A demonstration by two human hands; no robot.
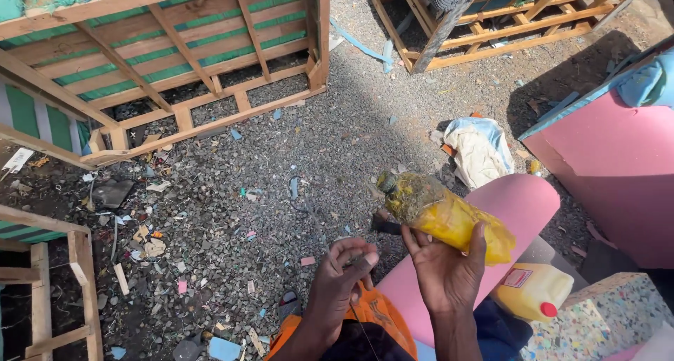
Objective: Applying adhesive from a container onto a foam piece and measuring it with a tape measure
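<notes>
The right hand [449, 266] is gripping a bottle [444, 216], its fingers curled under the lower end and the thumb pressing up along the side. The bottle is lying tilted, cap end pointing up and left, base end down and right, and it is holding yellow stuff with a darker, dirtier patch near the neck. It is hanging in the air above a pink roll [505, 214], which is stretching from the person's lap up toward the right.

The left hand [344, 277] is sitting just left of the right one, fingers bunched together and closed, pinching something thin; a fine thread [359, 326] seems to be running down from it, though what the fingertips are holding is too small to tell. Under this hand an orange cloth [375, 312] is lying across the lap.

A yellow jug [531, 291] with a red cap is standing low on the right, just beside the pink roll and near a block of speckled foam [597, 319] in the bottom right corner. A pink panel [618, 171] is leaning along the right edge. A crumpled white rag [481, 150] is lying on the gravel [330, 143] above the bottle. A wooden frame [175, 59] with green-striped backing is filling the top left corner, another frame [491, 24] is lying at the top edge, and a third [49, 291] is sitting at the left edge. Scraps of wood and paper are lying scattered over the gravel.
</notes>
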